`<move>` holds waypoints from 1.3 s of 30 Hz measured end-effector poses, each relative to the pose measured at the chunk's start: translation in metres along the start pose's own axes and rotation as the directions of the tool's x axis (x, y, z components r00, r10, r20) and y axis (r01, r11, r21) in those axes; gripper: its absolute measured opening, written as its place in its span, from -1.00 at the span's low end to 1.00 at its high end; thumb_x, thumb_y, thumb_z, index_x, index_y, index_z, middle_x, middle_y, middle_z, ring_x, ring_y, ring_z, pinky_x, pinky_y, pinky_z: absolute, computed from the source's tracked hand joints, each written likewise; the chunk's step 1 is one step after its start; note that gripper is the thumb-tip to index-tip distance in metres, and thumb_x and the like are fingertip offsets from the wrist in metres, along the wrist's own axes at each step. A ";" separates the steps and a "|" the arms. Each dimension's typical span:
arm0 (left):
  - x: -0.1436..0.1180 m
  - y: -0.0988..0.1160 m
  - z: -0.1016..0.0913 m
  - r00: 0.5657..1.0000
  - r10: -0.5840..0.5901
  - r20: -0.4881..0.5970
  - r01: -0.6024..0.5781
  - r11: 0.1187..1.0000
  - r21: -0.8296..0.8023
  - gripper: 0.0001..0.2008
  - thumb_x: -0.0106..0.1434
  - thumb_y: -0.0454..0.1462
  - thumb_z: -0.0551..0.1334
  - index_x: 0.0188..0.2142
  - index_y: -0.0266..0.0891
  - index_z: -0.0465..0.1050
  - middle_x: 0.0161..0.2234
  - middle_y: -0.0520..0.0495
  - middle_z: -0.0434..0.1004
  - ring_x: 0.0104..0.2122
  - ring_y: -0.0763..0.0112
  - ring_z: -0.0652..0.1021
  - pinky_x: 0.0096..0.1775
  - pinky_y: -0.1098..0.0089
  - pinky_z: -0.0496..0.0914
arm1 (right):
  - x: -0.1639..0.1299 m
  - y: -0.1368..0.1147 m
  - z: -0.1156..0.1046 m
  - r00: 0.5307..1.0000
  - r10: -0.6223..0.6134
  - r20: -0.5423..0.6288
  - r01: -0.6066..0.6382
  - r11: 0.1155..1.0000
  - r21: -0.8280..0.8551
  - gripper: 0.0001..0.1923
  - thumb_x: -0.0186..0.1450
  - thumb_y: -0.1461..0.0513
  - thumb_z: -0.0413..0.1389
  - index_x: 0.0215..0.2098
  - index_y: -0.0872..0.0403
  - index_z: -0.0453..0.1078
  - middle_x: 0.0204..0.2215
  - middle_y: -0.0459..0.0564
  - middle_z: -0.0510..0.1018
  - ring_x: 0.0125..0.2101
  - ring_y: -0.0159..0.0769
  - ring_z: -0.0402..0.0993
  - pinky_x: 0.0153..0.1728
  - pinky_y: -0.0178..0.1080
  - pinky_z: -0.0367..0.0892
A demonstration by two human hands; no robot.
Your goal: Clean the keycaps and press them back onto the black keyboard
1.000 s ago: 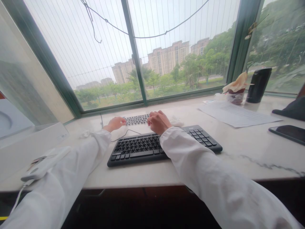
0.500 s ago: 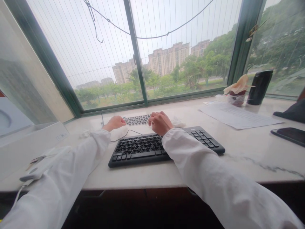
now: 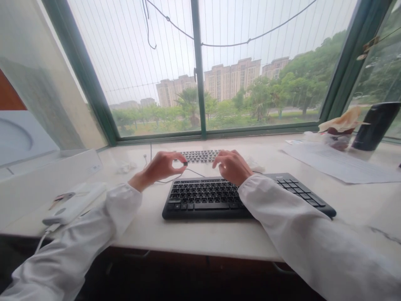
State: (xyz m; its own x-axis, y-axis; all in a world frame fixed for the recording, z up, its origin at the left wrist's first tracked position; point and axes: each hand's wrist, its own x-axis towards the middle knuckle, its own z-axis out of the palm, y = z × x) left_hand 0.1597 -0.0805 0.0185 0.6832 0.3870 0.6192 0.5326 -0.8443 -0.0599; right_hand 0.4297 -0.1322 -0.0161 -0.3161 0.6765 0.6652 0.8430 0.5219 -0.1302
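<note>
While our left hand [image 3: 159,167] pinches a small black keycap [image 3: 185,164] between thumb and forefinger, the rows of loose keycaps [image 3: 200,156] lie just beyond it, their long axis running left-right; our right hand [image 3: 233,166] hovers curled, empty, over the black keyboard [image 3: 219,196].

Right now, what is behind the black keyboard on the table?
Behind the black keyboard lie rows of loose keycaps and a thin cable. The left hand pinches one keycap. The right hand covers whatever lies beneath it.
</note>
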 end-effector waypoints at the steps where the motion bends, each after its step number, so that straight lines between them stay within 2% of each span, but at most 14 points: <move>1: -0.003 0.000 0.001 1.000 0.008 0.000 -0.008 1.000 -0.024 -0.86 0.16 -0.23 0.30 -0.30 -0.23 0.56 -0.34 0.01 0.64 -0.47 0.51 0.55 -0.28 0.49 0.41 | 0.000 -0.002 0.000 1.000 -0.008 0.005 0.008 1.000 0.001 -0.68 0.16 0.48 0.00 -0.43 0.05 0.54 -0.33 -0.03 0.57 -0.27 -0.31 0.46 -0.08 -0.18 0.14; 7: -0.016 -0.002 -0.007 0.998 0.039 0.040 -0.028 0.968 -0.251 -0.85 0.14 -0.25 0.32 -0.29 -0.23 0.58 -0.38 -0.01 0.63 -0.58 0.61 0.47 -0.47 0.55 0.34 | -0.002 -0.025 -0.001 0.997 -0.069 0.034 0.069 0.998 -0.008 -0.68 0.14 0.47 0.00 -0.43 0.02 0.53 -0.38 -0.07 0.56 -0.33 -0.31 0.46 -0.11 -0.15 0.16; 10: -0.020 0.000 -0.015 0.982 0.042 0.182 0.037 0.911 -0.412 -0.83 0.14 -0.21 0.33 -0.28 -0.23 0.59 -0.42 -0.02 0.61 -0.62 0.63 0.42 -0.54 0.56 0.28 | -0.004 -0.044 0.002 0.991 -0.119 0.067 0.118 0.993 0.017 -0.68 0.15 0.46 0.00 -0.41 0.00 0.53 -0.38 -0.08 0.56 -0.36 -0.32 0.45 -0.14 -0.15 0.17; 12: -0.021 0.002 -0.018 0.951 0.094 0.294 0.069 0.864 -0.500 -0.82 0.11 -0.19 0.36 -0.30 -0.22 0.60 -0.40 -0.02 0.61 -0.62 0.65 0.41 -0.54 0.56 0.27 | -0.005 -0.058 0.005 0.983 -0.155 0.102 0.150 0.987 0.058 -0.67 0.14 0.46 0.00 -0.41 0.00 0.52 -0.39 -0.09 0.56 -0.37 -0.33 0.45 -0.17 -0.16 0.17; 17: -0.022 0.009 -0.015 0.893 0.152 0.423 0.170 0.757 -0.631 -0.77 0.12 -0.14 0.35 -0.26 -0.19 0.62 -0.46 0.00 0.58 -0.63 0.63 0.39 -0.55 0.54 0.25 | -0.007 -0.075 0.009 0.960 -0.237 0.148 0.217 0.966 0.137 -0.66 0.17 0.46 -0.01 -0.37 -0.01 0.52 -0.42 -0.12 0.55 -0.38 -0.36 0.44 -0.15 -0.18 0.17; 23: -0.023 0.015 -0.009 0.838 0.197 0.509 0.224 0.726 -0.650 -0.73 0.10 -0.11 0.37 -0.24 -0.19 0.62 -0.46 -0.01 0.58 -0.55 0.56 0.46 -0.47 0.52 0.30 | -0.011 -0.068 0.002 0.964 -0.220 0.150 0.204 0.973 0.110 -0.67 0.18 0.46 -0.02 -0.44 -0.01 0.51 -0.45 -0.12 0.54 -0.41 -0.37 0.43 -0.15 -0.17 0.18; 32: -0.025 0.010 0.006 0.818 0.228 0.528 0.203 0.744 -0.636 -0.75 0.11 -0.10 0.36 -0.24 -0.13 0.63 -0.34 -0.03 0.63 -0.57 0.59 0.36 -0.54 0.50 0.17 | -0.016 -0.064 0.004 0.943 -0.256 0.214 0.228 0.962 0.147 -0.67 0.17 0.44 -0.02 -0.43 -0.03 0.51 -0.46 -0.11 0.52 -0.43 -0.36 0.39 -0.20 -0.19 0.17; 39: -0.025 0.012 0.005 0.829 0.186 0.527 0.218 0.761 -0.612 -0.76 0.15 -0.10 0.33 -0.27 -0.17 0.63 -0.48 0.01 0.57 -0.59 0.58 0.35 -0.55 0.49 0.14 | -0.018 -0.061 0.005 0.939 -0.255 0.230 0.219 0.961 0.170 -0.66 0.14 0.46 -0.02 -0.44 -0.01 0.52 -0.46 -0.12 0.52 -0.43 -0.38 0.38 -0.19 -0.21 0.16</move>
State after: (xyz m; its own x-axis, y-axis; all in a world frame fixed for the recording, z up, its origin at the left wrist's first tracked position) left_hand 0.1514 -0.0980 -0.0017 0.9290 0.3590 0.0897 0.2483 -0.7845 0.5682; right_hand 0.3817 -0.1741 -0.0239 -0.6119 0.6220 0.4885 0.6666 0.7380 -0.1047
